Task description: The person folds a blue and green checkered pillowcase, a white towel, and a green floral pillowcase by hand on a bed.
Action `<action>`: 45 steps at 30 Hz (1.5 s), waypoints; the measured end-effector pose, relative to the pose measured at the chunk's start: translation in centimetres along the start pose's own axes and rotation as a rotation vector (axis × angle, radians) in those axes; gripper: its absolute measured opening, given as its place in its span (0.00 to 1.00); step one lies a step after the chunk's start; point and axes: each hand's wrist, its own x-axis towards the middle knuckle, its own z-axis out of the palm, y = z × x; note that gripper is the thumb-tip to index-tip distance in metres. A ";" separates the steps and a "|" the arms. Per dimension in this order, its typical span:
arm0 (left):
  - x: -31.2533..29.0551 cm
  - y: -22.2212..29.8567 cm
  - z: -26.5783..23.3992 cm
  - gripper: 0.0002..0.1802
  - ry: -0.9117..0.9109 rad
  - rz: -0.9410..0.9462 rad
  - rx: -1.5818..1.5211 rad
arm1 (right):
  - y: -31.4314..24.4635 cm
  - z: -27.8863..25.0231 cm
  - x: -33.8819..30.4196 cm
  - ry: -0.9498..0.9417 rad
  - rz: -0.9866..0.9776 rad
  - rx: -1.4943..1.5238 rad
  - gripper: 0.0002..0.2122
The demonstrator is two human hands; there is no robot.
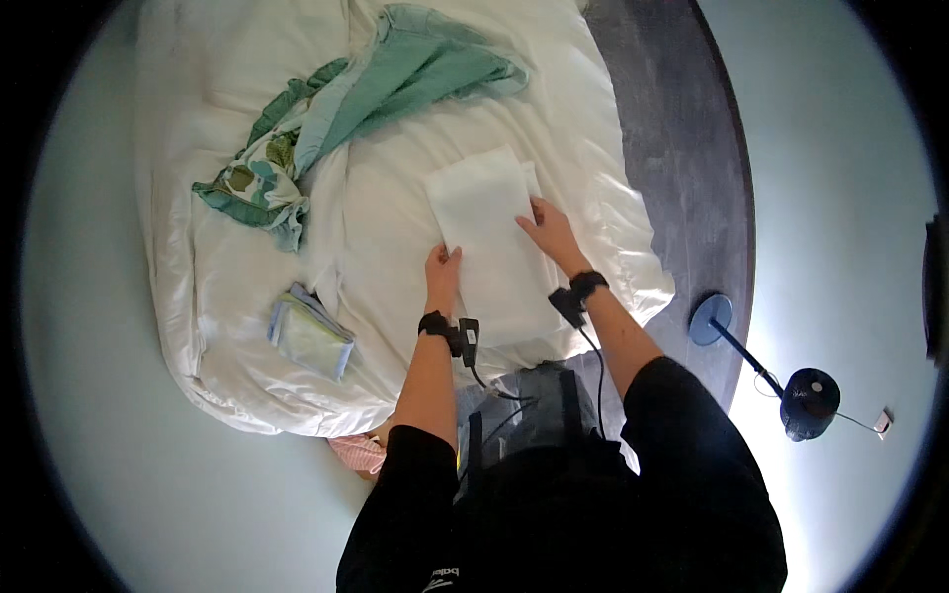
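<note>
White bed (pixel 247 326), grey rug (pixel 682 148), pale floor (pixel 89 395).

The single head-worn fisheye view looks steeply down from above the person's chest, near enough that the black sleeves fill the lower edge, facing the white bed (pixel 247 326) ahead, with floor curving away left and right.

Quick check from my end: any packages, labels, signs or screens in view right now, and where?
No package, sign or screen shows.
Small tag or plug: on the floor at far right, on a thin cord from the lamp; pale square, too small to tell more.
Otherwise only cloth: both hands, left hand and right hand, lie flat on a folded white cloth on the bed.
</note>
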 end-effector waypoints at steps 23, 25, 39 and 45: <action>-10.7 -6.4 0.8 0.28 -0.209 -0.003 0.144 | 6.4 -0.6 -6.4 0.271 0.179 0.053 0.16; -12.7 -7.5 0.2 0.29 -0.214 -0.170 0.119 | 6.1 -0.1 -9.6 0.311 0.217 -0.052 0.19; -20.7 -11.2 -4.5 0.19 -0.489 -0.366 -0.117 | 7.6 -3.0 -25.6 -0.236 0.603 0.172 0.21; -23.8 -12.4 -7.0 0.12 -0.605 -0.442 -0.081 | 2.3 -4.1 -31.5 -0.070 0.589 0.214 0.22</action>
